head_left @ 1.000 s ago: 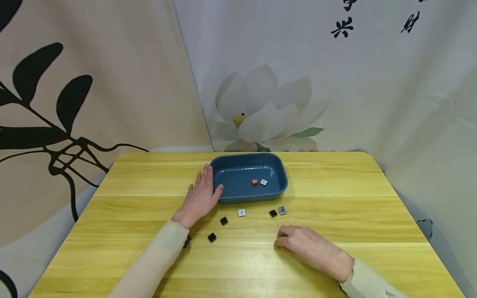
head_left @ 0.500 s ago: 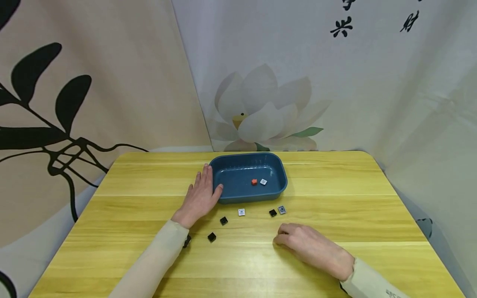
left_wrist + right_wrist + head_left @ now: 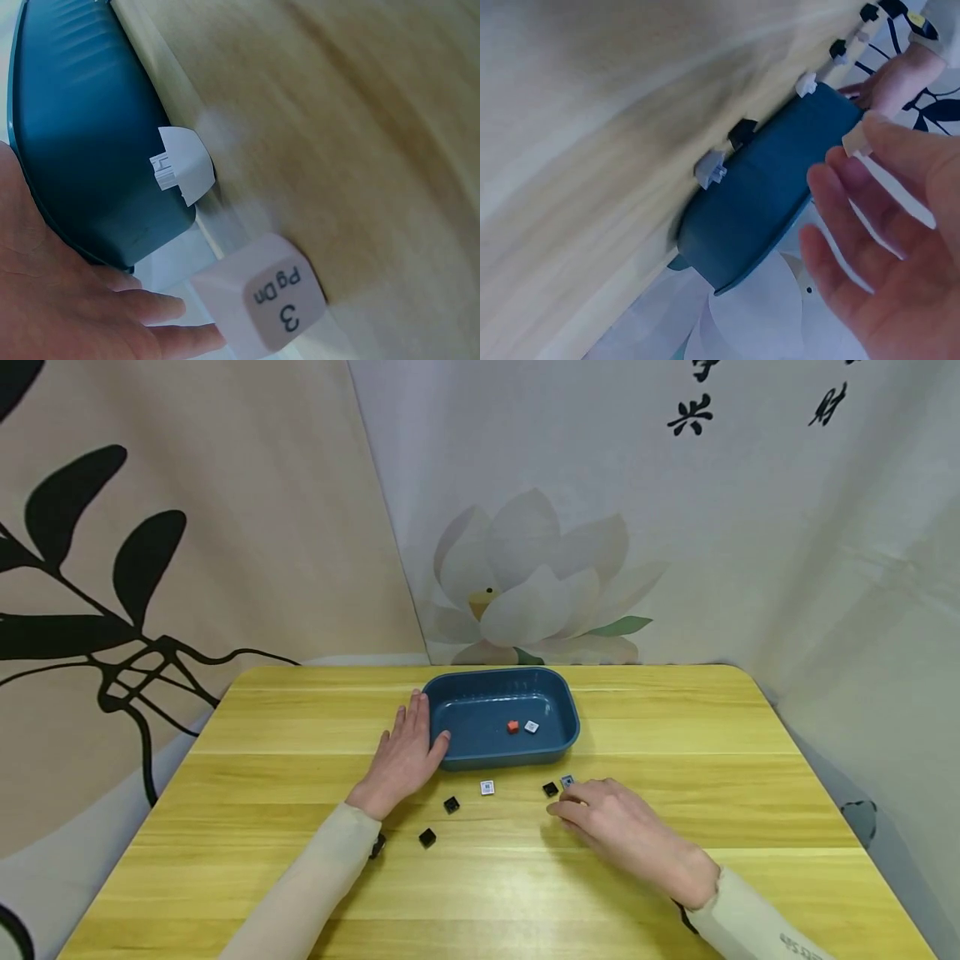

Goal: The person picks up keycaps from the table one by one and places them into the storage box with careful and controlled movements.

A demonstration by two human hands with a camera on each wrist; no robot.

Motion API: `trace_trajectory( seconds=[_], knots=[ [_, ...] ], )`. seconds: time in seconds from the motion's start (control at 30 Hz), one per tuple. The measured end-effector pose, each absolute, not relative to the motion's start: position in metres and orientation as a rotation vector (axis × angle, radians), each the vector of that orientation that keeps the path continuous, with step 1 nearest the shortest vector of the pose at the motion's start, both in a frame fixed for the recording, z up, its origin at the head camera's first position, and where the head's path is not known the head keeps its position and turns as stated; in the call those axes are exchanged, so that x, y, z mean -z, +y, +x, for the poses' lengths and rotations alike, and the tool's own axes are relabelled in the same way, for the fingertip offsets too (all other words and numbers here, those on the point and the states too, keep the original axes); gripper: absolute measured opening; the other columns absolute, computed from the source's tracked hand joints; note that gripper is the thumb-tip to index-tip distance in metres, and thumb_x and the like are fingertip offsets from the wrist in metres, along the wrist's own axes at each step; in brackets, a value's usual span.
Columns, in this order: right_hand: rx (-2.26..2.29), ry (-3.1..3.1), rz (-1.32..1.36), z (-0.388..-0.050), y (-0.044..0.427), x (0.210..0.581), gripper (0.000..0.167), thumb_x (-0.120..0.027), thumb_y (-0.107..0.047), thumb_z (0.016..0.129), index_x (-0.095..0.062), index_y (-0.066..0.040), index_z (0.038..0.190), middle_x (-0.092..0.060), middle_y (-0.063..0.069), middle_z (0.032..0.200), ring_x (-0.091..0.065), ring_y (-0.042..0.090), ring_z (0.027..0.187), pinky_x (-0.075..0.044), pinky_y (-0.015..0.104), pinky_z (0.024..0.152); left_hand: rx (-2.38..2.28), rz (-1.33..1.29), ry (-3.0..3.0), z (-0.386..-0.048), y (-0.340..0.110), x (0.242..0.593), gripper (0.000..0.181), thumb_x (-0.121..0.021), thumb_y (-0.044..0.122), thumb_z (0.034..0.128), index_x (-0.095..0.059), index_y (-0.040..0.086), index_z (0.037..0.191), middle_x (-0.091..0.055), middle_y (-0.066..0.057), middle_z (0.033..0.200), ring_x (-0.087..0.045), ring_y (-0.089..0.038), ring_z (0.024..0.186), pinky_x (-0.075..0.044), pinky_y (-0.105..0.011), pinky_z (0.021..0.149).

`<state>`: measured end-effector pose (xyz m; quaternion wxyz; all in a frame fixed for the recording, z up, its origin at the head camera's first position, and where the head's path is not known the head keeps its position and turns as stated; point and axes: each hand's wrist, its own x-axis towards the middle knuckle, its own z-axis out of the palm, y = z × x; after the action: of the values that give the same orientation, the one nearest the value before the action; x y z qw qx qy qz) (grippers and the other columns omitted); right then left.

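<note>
In the right wrist view, my right hand (image 3: 626,835) pinches a small beige keycap (image 3: 855,141) between thumb and fingers, above the table. The head view hides that keycap behind the hand. My left hand (image 3: 401,756) lies with straight fingers against the left end of a dark blue tray (image 3: 510,761). Inside the tray are an orange-red keycap (image 3: 513,727) and a white keycap (image 3: 532,727). A pale keycap marked "3 PgDn" (image 3: 274,296) is close to the left wrist camera.
In front of the tray, on the wooden table (image 3: 675,727), lie a white keycap (image 3: 487,787), a grey keycap (image 3: 567,782) and several black ones, such as this black keycap (image 3: 551,789). A printed cloth (image 3: 600,460) hangs behind the table.
My right hand has lifted and moved forward toward the tray, now partly over the grey keycap. My left hand and the tray stay where they were.
</note>
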<state>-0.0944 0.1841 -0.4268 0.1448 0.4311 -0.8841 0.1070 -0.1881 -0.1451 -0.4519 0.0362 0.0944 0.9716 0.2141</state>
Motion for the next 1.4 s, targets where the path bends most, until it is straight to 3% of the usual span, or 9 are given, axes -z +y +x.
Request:
trace_trajectory(
  seconds=[0.3, 0.8, 1.4],
  knots=[
    [-0.383, -2.509, 1.075, -0.11, 0.176, 0.414, 0.025, -0.086, -0.013, 0.086, -0.08, -0.014, 0.111, -0.073, 0.0, 0.103, -0.068, 0.021, 0.098, -0.055, 0.047, 0.091, -0.66, 0.29, 2.981, -0.188, -0.145, 0.452, 0.082, -0.038, 0.048, 0.1095, -0.001, 0.002, 0.165, 0.002, -0.015, 0.173, -0.009, -0.044, 0.156, -0.021, -0.073, 0.115],
    [-0.458, -2.499, 0.94, -0.144, 0.157, 0.399, 0.025, -0.079, -0.016, 0.093, -0.08, -0.012, 0.117, -0.075, 0.001, 0.106, -0.068, 0.024, 0.101, -0.051, 0.047, 0.096, -0.664, 0.293, 2.982, -0.188, -0.145, 0.451, 0.082, -0.039, 0.048, 0.1094, -0.001, 0.001, 0.165, 0.004, -0.014, 0.173, -0.01, -0.045, 0.156, -0.021, -0.074, 0.114],
    [-0.294, -2.765, 0.82, -0.197, 0.131, 0.407, 0.02, -0.077, -0.021, 0.096, -0.082, -0.012, 0.113, -0.077, 0.003, 0.105, -0.069, 0.024, 0.09, -0.056, 0.041, 0.076, -0.647, 0.295, 2.991, -0.188, -0.145, 0.453, 0.081, -0.039, 0.047, 0.1094, -0.003, 0.001, 0.165, 0.002, -0.015, 0.173, -0.011, -0.046, 0.156, -0.022, -0.074, 0.114]
  ],
)
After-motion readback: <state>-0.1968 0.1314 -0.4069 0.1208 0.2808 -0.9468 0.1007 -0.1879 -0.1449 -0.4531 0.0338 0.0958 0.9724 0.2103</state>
